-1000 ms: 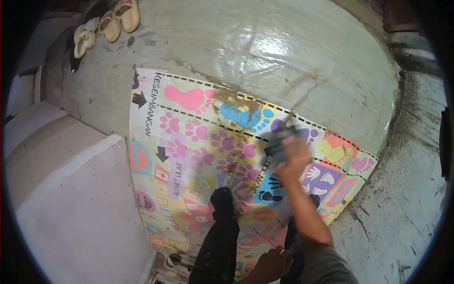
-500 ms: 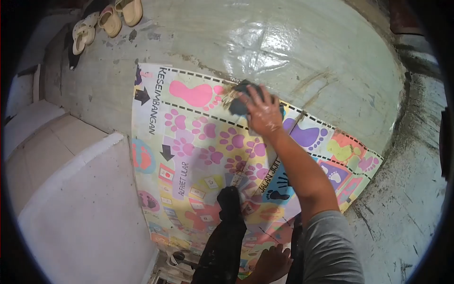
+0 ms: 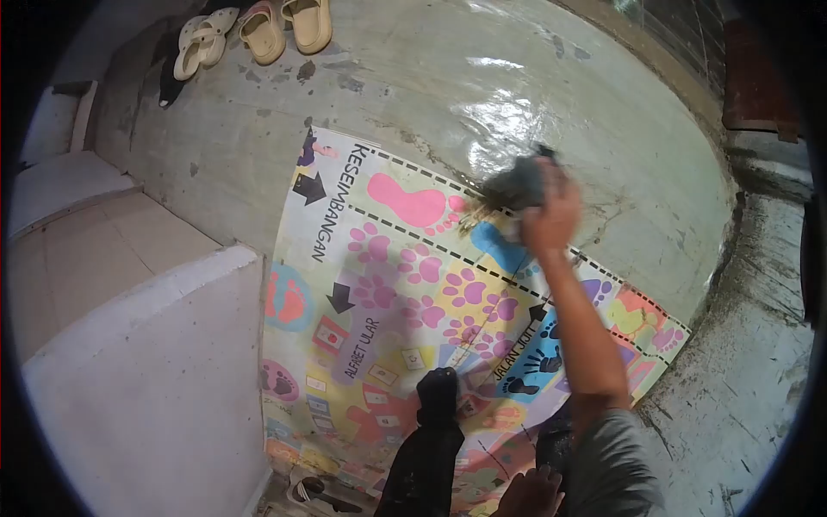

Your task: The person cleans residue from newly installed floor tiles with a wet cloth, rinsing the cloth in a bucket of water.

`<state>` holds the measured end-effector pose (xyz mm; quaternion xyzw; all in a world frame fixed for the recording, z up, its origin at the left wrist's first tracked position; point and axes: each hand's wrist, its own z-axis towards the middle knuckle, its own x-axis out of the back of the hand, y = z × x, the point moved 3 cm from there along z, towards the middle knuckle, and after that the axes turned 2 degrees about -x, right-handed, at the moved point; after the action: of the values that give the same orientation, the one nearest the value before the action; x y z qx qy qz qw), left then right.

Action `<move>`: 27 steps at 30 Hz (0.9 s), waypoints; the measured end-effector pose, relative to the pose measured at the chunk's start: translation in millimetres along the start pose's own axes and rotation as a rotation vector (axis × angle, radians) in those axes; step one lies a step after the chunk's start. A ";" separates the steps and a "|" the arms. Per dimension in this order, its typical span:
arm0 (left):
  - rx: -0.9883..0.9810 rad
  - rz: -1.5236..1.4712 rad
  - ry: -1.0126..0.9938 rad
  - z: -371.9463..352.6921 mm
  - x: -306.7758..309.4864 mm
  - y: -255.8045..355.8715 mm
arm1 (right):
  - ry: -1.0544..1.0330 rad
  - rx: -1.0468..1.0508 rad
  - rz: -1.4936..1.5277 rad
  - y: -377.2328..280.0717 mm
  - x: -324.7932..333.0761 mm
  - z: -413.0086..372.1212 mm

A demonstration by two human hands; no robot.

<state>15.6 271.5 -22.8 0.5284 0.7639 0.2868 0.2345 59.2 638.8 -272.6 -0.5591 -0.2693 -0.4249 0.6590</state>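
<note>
My right hand (image 3: 556, 211) is closed on a dark grey cloth (image 3: 514, 185), which is bunched up and smeared by motion. Pale, bristly-looking strands show at the cloth's lower left edge. Both are over the upper edge of a printed play mat (image 3: 332, 237), near a blue footprint. The mat carries coloured footprints, paw prints, arrows and lettering. Low in the view, my left hand (image 3: 531, 491) lies close to my right leg, fingers apart, with nothing seen in it. My dark-clad left leg and foot (image 3: 438, 396) are on the mat.
Beige clogs (image 3: 263, 34) stand on the grey floor at upper left. The floor (image 3: 508, 112) beyond the mat looks wet and shiny, with dirty smears. A low white wall (image 3: 146, 370) with a ledge rises at left. A black object (image 3: 323, 495) lies at bottom left.
My right hand has swept the cloth to the right, off the pink footprint's toes, uncovering a blue footprint. The view has shifted. My left hand stays low.
</note>
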 end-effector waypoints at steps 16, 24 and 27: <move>0.096 0.086 -0.028 28.5 -16.9 -22.1 | -0.365 0.165 -0.153 -23.7 -110.3 -27.0; 0.051 0.124 0.128 33.5 -11.0 -3.0 | -0.007 -0.098 -0.496 293.6 86.2 -40.4; 0.045 0.132 0.075 32.0 -17.1 -5.9 | -0.118 -0.528 -0.431 377.3 153.3 -22.8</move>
<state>38.6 259.8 -49.1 0.5715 0.7420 0.3040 0.1744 457.2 582.2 -342.3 -0.6641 -0.2997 -0.5764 0.3700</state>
